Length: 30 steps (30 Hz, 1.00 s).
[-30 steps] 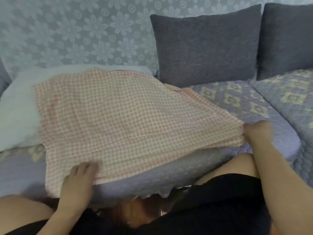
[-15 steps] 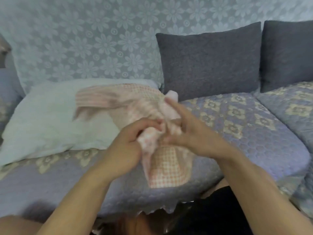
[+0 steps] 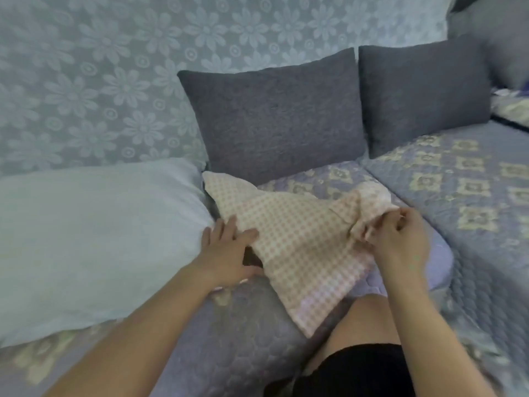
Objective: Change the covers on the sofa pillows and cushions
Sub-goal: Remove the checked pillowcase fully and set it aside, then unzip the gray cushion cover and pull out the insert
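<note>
A pink-and-white checked pillow cover (image 3: 297, 247) lies crumpled on the quilted sofa seat (image 3: 229, 353) in front of me. My right hand (image 3: 398, 242) grips a bunched edge of the cover at its right side. My left hand (image 3: 226, 250) lies with spread fingers on the cover's left edge, next to a bare white pillow (image 3: 94, 242) that rests on the seat at the left.
Two dark grey cushions (image 3: 277, 116) (image 3: 423, 90) lean against the flower-patterned wall (image 3: 94, 81). A second quilted seat section (image 3: 472, 196) runs along the right. My knee and black shorts (image 3: 355, 371) are at the bottom edge.
The cover, spread wide over the pillow a second ago, was gathered up by both hands, then laid down right of the pillow. My left hand let go and now rests flat on it.
</note>
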Motion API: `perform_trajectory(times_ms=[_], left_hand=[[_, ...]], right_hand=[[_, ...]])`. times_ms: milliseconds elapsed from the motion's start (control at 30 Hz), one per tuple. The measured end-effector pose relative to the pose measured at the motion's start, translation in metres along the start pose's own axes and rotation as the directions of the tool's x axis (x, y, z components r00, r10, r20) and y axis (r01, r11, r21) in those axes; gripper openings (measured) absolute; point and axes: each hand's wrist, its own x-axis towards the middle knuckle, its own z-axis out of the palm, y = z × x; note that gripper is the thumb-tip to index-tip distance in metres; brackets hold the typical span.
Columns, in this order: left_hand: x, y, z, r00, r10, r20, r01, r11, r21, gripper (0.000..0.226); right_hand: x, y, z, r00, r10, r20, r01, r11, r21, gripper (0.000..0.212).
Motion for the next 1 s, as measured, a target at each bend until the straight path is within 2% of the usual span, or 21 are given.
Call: perform_trajectory(times_ms=[33,67,100,133,167,233,300,333,400,467,533,567,633,667,733,800,833,900,933,967,1000], left_hand=[[0.015,0.010,0.009,0.999,-0.021,-0.034,0.021,1.000,-0.002,0.059],[0.027,0.020,0.017,0.998,-0.047,-0.052,0.046,0.998,-0.032,0.044],[0.037,0.032,0.023,0.996,-0.070,-0.054,0.064,0.991,-0.115,0.040],[0.045,0.043,0.028,0.995,-0.092,-0.038,0.078,0.961,-0.264,0.037],[0.048,0.057,0.029,0.995,-0.102,-0.019,0.085,0.903,-0.421,0.033],[0.054,0.079,0.026,0.993,-0.117,0.003,0.091,0.749,-0.656,0.026],[0.059,0.092,0.016,0.991,-0.127,0.045,0.111,0.570,-0.814,0.025],[0.061,0.097,0.010,0.993,-0.106,0.051,0.099,0.520,-0.848,0.026],[0.064,0.101,-0.002,0.999,-0.033,-0.023,0.000,0.563,-0.827,0.026],[0.064,0.102,-0.016,0.992,0.022,-0.127,-0.113,0.629,-0.769,0.033],[0.065,0.104,-0.030,0.974,0.011,-0.228,-0.178,0.661,-0.728,0.032],[0.066,0.108,-0.039,0.962,-0.016,-0.274,-0.195,0.663,-0.723,0.029],[0.074,0.124,-0.059,0.942,-0.046,-0.334,-0.219,0.669,-0.710,0.028],[0.081,0.139,-0.068,0.936,-0.026,-0.350,-0.238,0.687,-0.687,0.026],[0.099,0.183,-0.082,0.933,0.059,-0.356,-0.281,0.739,-0.612,0.021],[0.117,0.241,-0.087,0.925,0.194,-0.328,-0.355,0.749,-0.559,0.014],[0.122,0.271,-0.086,0.913,0.265,-0.311,-0.398,0.753,-0.524,0.015],[0.131,0.325,-0.079,0.858,0.423,-0.291,-0.512,0.749,-0.421,0.026],[0.133,0.346,-0.075,0.830,0.494,-0.259,-0.558,0.745,-0.365,0.032],[0.132,0.363,-0.070,0.806,0.552,-0.213,-0.592,0.744,-0.310,0.037],[0.130,0.374,-0.064,0.789,0.593,-0.158,-0.613,0.747,-0.257,0.042]], right_hand=[[0.001,0.009,0.006,0.985,0.044,0.166,-0.038,0.998,-0.041,0.024],[0.002,0.020,0.015,0.919,0.103,0.380,-0.049,0.988,-0.148,0.043],[0.002,0.032,0.024,0.814,0.156,0.560,0.000,0.963,-0.269,0.069],[0.000,0.043,0.034,0.718,0.192,0.669,0.087,0.929,-0.361,0.092],[-0.003,0.051,0.044,0.684,0.180,0.707,0.183,0.895,-0.406,0.108],[-0.005,0.063,0.073,0.686,0.072,0.724,0.318,0.865,-0.388,0.120],[0.003,0.069,0.106,0.684,-0.045,0.728,0.444,0.818,-0.366,0.116],[0.007,0.068,0.118,0.686,-0.106,0.720,0.518,0.766,-0.381,0.109],[0.019,0.068,0.137,0.701,-0.259,0.665,0.614,0.694,-0.377,0.084],[0.032,0.065,0.139,0.750,-0.357,0.556,0.571,0.775,-0.272,0.049],[0.048,0.059,0.129,0.839,-0.329,0.434,0.447,0.871,-0.203,0.020],[0.058,0.053,0.116,0.890,-0.265,0.370,0.345,0.923,-0.169,0.015],[0.085,0.046,0.079,0.966,-0.138,0.220,0.143,0.990,-0.010,0.013],[0.102,0.044,0.053,0.985,-0.112,0.134,0.109,0.994,0.025,0.008],[0.136,0.038,-0.014,0.991,-0.099,-0.091,0.095,0.994,-0.046,0.018],[0.168,0.035,-0.088,0.945,-0.115,-0.307,0.078,0.989,-0.129,0.017],[0.181,0.036,-0.126,0.912,-0.089,-0.400,0.050,0.993,-0.107,0.014],[0.203,0.048,-0.197,0.831,0.044,-0.554,-0.022,0.999,0.046,0.017],[0.210,0.060,-0.229,0.810,0.121,-0.574,-0.093,0.993,0.078,0.022],[0.213,0.072,-0.256,0.833,0.169,-0.526,-0.195,0.981,0.007,0.033],[0.212,0.083,-0.278,0.855,0.248,-0.456,-0.355,0.920,-0.166,0.051]])
